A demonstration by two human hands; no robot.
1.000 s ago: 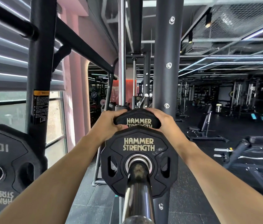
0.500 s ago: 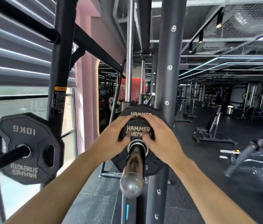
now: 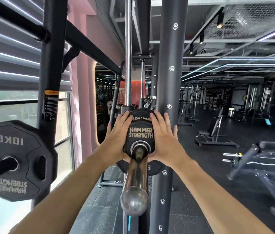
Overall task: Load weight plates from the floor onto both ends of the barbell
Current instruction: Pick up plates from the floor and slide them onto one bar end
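Note:
The chrome barbell sleeve [image 3: 135, 179] points straight at me, its round end cap near the bottom centre. A small black Hammer Strength plate [image 3: 141, 132] sits far down the sleeve, pressed against a larger black plate [image 3: 155, 168] behind it. My left hand [image 3: 118, 135] lies flat on the small plate's left side, fingers spread. My right hand [image 3: 165, 139] lies flat on its right side, fingers spread. Neither hand curls around the plate.
A black rack upright [image 3: 168, 81] stands just right of the plates, another upright [image 3: 52, 65] to the left. A 10 kg plate [image 3: 15, 159] hangs on a storage peg at left. Benches [image 3: 216, 137] stand on the dark floor at right.
The small plate has slid further along the sleeve until it meets the larger plate. My hands went from gripping its top edge to pressing flat on its face.

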